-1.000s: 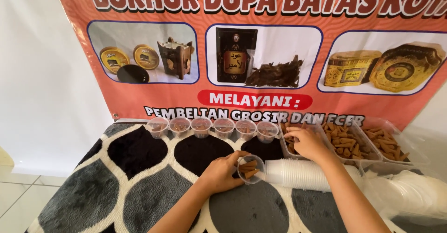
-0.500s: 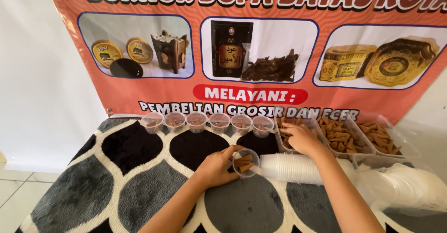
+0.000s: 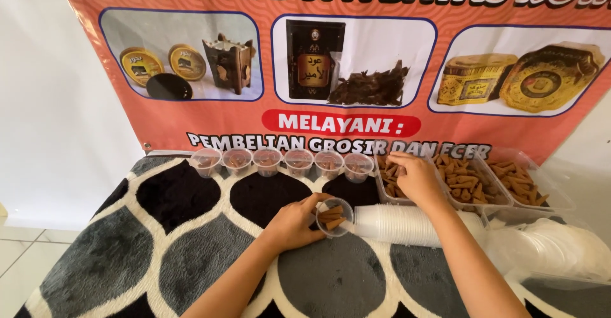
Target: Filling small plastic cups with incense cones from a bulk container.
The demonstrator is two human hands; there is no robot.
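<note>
Left hand: my left hand (image 3: 294, 224) wraps its fingers around the side of a small clear cup (image 3: 334, 217), steadying it on the patterned rug (image 3: 172, 241).
Cup: tilted toward the right, a few brown cones (image 3: 331, 216) already inside; it sits just beside the lying stack of empty cups (image 3: 407, 224).
Right hand: my right hand (image 3: 417, 177) is down in the nearest clear tray (image 3: 389, 194), fingers curled over the cones; whether they have closed on any I cannot tell.
Trays: two more trays of cones (image 3: 468, 181) stand to the right.
Filled row: six cups (image 3: 283, 161) line up along the foot of the orange banner (image 3: 356, 57).
Technique: I judge a small pinch best, carried low, with the cup's mouth kept turned toward the tray.
Risk: I think squeezing could buckle the thin wall and spill cones onto the rug.
</note>
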